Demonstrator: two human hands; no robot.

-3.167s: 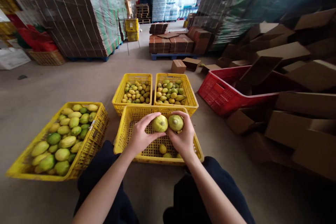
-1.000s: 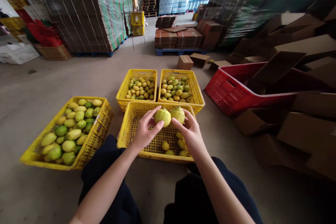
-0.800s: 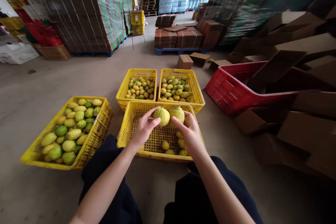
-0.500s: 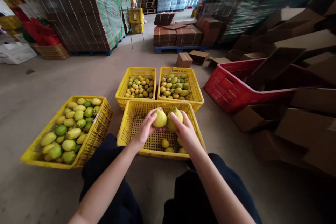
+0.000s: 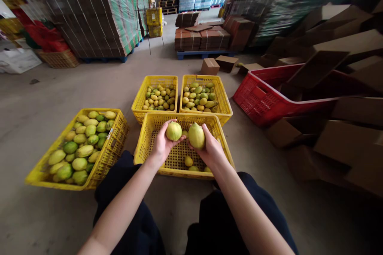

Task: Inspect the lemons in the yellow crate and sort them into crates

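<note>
My left hand (image 5: 163, 142) is wrapped round a rounded yellow-green papaya (image 5: 174, 131). In my right hand (image 5: 211, 148) is a slightly longer yellow-green papaya (image 5: 196, 136), its narrow end upward. The two fruits are held side by side, a small gap apart, above a yellow plastic crate (image 5: 146, 143) in front of my knees. On the floor of that crate lie several loose papayas (image 5: 188, 161), mostly towards its near right part; another shows behind the gap between my hands. My right forearm hides part of the crate's near right corner.
At left, a tilted yellow crate (image 5: 117, 143) is full of papayas. Two yellow crates (image 5: 138, 101) (image 5: 224, 103) holding smaller-looking fruit stand against the near crate's far side. A red crate (image 5: 251, 97) with cardboard boxes (image 5: 344, 139) piled about it fills the right. Flattened cartons (image 5: 215, 40) sit on a blue pallet behind.
My hands have moved slightly apart, and a gap has opened between the two papayas. My right hand has turned so its fruit shows more fully. Both fruits stay held.
</note>
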